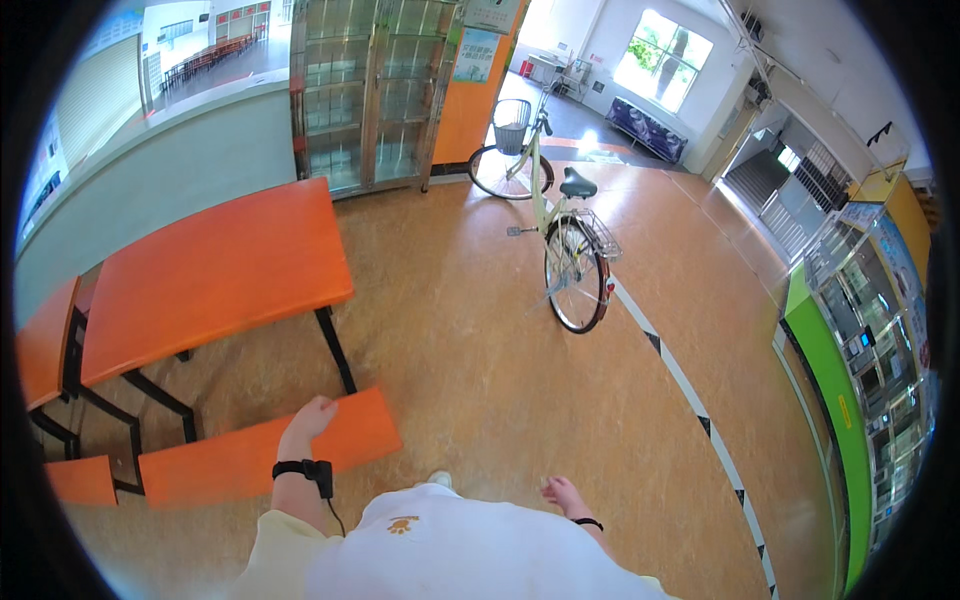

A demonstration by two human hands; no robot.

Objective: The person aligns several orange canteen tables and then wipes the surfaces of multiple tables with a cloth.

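Observation:
My left hand (311, 418) is in front of me, over an orange bench (225, 461), with its fingers curled in and nothing seen in it. A black strap with a small box and a cable is around that wrist. To the right of my white top, my right hand (564, 493) hangs over the floor. Its fingers are partly bent, a thin dark band circles the wrist, and I cannot tell whether it holds anything. Ahead stands a pale yellow bicycle (537, 187) with a front basket (511, 126), a black saddle (578, 182) and a rear rack.
An orange table (225, 262) on black metal legs is at the left, by a low wall (195, 142). Behind it stands a glass-doored metal cabinet (371, 97). A serving counter with a green base (832, 405) lines the right. A white floor line (679, 382) bears black triangles.

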